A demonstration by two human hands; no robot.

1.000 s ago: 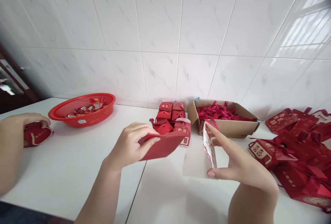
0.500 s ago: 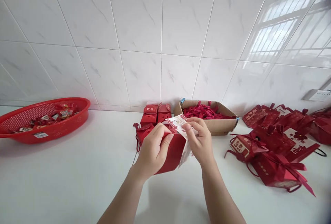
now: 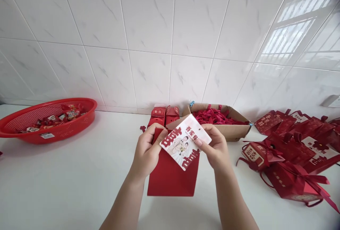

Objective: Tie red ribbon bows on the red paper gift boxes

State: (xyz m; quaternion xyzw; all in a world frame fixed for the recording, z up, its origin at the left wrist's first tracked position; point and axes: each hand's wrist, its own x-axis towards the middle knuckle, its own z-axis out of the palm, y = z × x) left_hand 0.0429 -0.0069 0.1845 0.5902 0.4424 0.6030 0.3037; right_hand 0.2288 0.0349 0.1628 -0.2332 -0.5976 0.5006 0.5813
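Note:
My left hand (image 3: pixel 148 150) is closed on the upper left edge of a flat red paper piece (image 3: pixel 171 182). Whether that is an envelope or a flattened bag, I cannot tell. In front of its upper part is a tilted white card (image 3: pixel 183 148), printed with a wedding couple and red characters. My right hand (image 3: pixel 215 148) pinches the card at its right corner, thumb on the printed face. The left thumb lies by the card's left corner. Behind the hands, two small red boxes (image 3: pixel 158 116) stand by the wall, partly hidden.
To the left lies a red plastic basket (image 3: pixel 66 127) with wrapped sweets (image 3: pixel 71 111). A cardboard box (image 3: pixel 236 132) of dark red ribbons (image 3: pixel 216 116) stands at the back. Several red gift bags (image 3: pixel 292 145) and a ribboned gift box (image 3: pixel 289 180) crowd the right side of the white table (image 3: pixel 79 187).
The white card has turned its printed face towards me, and the red piece now hangs flat and upright behind it. Both hands have shifted a little to the right in view.

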